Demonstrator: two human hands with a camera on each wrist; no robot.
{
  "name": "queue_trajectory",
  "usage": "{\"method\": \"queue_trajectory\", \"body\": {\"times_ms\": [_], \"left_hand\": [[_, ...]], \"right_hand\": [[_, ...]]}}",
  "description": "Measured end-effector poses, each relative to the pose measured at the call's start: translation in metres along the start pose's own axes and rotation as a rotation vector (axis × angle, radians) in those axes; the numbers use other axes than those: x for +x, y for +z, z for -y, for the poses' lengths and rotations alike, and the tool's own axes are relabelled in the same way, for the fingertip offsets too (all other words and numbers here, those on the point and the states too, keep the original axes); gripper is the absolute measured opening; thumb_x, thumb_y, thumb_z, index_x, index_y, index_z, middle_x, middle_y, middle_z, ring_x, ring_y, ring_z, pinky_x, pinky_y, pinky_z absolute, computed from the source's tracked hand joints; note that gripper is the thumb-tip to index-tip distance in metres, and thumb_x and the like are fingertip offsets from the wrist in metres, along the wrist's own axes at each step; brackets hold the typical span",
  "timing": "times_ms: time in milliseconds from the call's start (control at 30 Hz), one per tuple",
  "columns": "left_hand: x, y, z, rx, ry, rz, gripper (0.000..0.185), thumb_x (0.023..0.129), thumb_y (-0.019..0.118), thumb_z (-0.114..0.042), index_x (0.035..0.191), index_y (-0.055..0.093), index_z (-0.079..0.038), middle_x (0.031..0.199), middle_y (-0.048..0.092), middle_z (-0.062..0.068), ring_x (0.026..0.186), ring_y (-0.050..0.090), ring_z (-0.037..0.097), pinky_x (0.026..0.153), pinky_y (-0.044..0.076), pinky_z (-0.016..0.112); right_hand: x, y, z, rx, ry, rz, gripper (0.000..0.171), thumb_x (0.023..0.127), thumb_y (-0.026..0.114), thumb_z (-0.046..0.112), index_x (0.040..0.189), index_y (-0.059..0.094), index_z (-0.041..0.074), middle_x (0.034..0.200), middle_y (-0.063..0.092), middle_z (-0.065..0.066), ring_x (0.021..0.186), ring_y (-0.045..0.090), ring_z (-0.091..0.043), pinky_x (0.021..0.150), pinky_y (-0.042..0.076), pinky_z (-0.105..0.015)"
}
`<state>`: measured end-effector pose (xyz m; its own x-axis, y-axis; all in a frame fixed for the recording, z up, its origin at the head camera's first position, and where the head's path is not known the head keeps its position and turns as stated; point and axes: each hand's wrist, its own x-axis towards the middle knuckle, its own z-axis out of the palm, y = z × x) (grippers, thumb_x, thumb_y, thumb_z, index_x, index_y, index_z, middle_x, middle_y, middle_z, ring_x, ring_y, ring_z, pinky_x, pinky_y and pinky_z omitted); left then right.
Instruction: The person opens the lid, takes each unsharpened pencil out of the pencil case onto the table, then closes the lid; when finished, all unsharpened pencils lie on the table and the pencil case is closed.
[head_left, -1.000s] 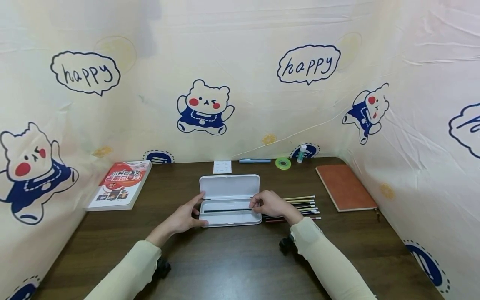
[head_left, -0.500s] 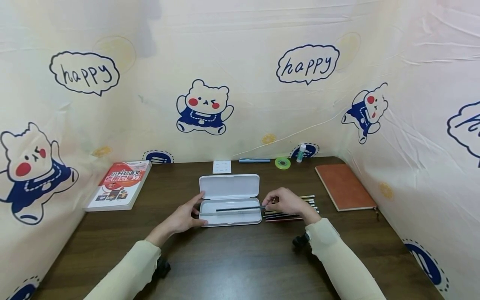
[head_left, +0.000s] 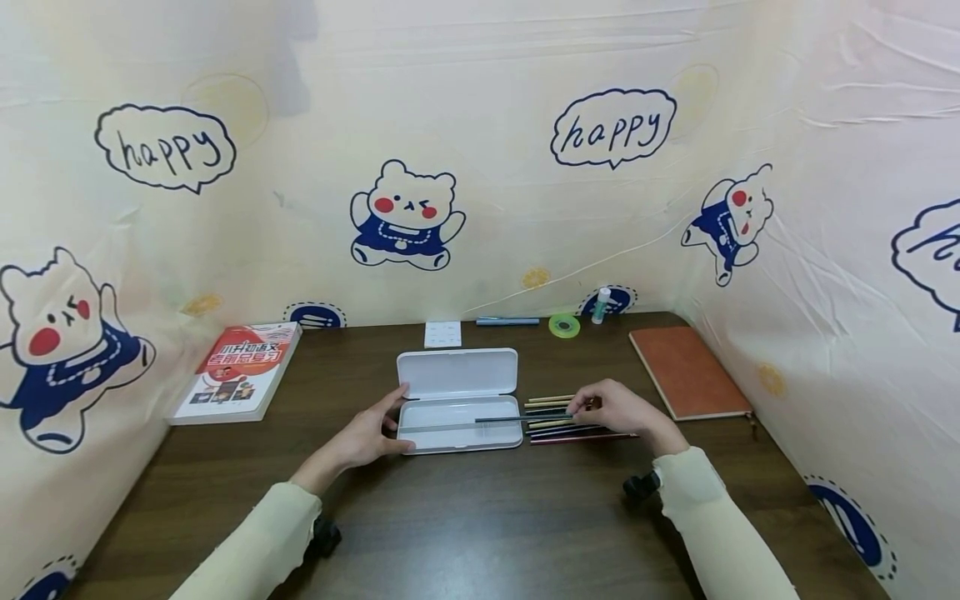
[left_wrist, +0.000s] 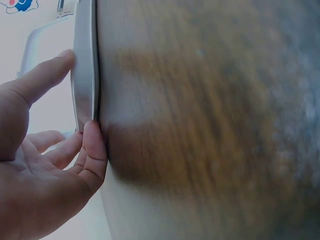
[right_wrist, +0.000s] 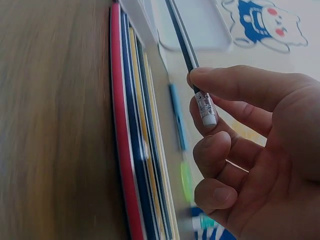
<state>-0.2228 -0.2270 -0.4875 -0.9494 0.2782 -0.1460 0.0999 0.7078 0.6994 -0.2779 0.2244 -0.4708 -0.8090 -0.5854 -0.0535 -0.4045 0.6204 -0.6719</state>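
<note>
Head view: right hand (head_left: 615, 410) pinches black pencil (head_left: 517, 418); left hand (head_left: 367, 435), fingers straight, steadies white pencil case (head_left: 457, 392).

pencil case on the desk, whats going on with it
A person sits at a wooden desk with a white pencil case lying open. The left hand rests against the case's left end, thumb and fingers on its rim. The right hand pinches a dark pencil by its eraser end, the tip reaching over the case's tray. Beneath that hand a row of pencils lies on the desk just right of the case.
</note>
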Motion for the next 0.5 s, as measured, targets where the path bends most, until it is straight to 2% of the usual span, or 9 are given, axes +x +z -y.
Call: {"method": "queue_trajectory", "body": {"times_ms": [233,500], "left_hand": [[0.000,0.000,0.000,-0.002,-0.005,0.006,0.104,0.082,0.083,-0.030,0.161,0.017,-0.016,0.152,0.046,0.017,0.108,0.056,0.022,0.089,0.047,0.038],[0.000,0.000,0.000,-0.007,-0.016,0.007,0.105,0.082,0.083,-0.031,0.161,0.016,-0.017,0.153,0.046,0.016,0.109,0.055,0.023,0.090,0.046,0.037]], "right_hand": [[-0.025,-0.009,-0.022,0.001,0.050,0.001,0.004,0.093,0.071,0.020,0.094,0.075,0.020,0.094,0.072,0.004,0.081,0.057,-0.012,0.073,0.047,-0.028],[-0.051,-0.019,-0.040,0.040,0.069,0.022,0.005,0.091,0.072,0.018,0.095,0.076,0.017,0.091,0.071,0.001,0.076,0.055,-0.008,0.069,0.047,-0.025]]}}
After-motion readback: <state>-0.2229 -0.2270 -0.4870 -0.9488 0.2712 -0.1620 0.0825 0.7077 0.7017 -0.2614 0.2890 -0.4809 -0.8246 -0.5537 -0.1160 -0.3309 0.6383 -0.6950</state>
